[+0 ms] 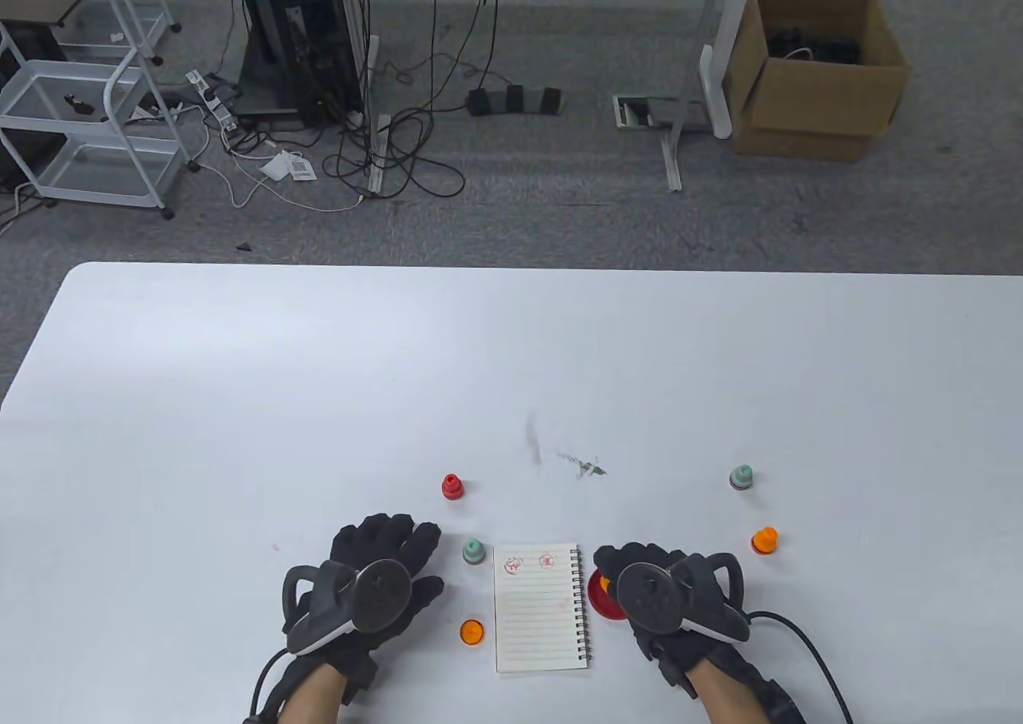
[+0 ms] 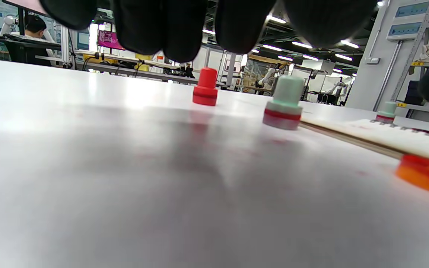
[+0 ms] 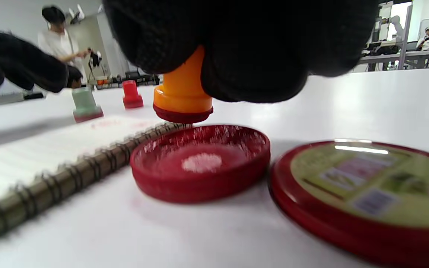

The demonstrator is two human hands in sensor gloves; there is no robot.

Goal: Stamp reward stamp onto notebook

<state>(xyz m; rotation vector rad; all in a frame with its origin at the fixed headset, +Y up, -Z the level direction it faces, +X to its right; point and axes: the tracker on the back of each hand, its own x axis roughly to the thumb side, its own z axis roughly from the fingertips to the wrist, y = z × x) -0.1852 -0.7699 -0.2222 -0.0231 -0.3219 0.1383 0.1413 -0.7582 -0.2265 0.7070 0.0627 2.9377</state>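
The spiral notebook [image 1: 539,608] lies open at the table's near middle, with two red stamp marks at the top of its lined page. My right hand [image 1: 631,568] is just right of it and grips an orange stamp [image 3: 183,96] upright. The stamp's red face hovers at the far rim of the open red ink pad [image 3: 199,162]. In the table view the ink pad [image 1: 599,594] is mostly hidden under this hand. My left hand [image 1: 396,552] is open, palm down and empty, left of the notebook.
A green stamp [image 1: 473,550] stands by the notebook's top left corner, with a red stamp [image 1: 452,486] beyond it. An orange cap [image 1: 471,633] lies left of the notebook. Another green stamp [image 1: 742,478] and orange stamp [image 1: 764,541] stand at the right. The ink pad's lid [image 3: 367,190] lies beside the pad.
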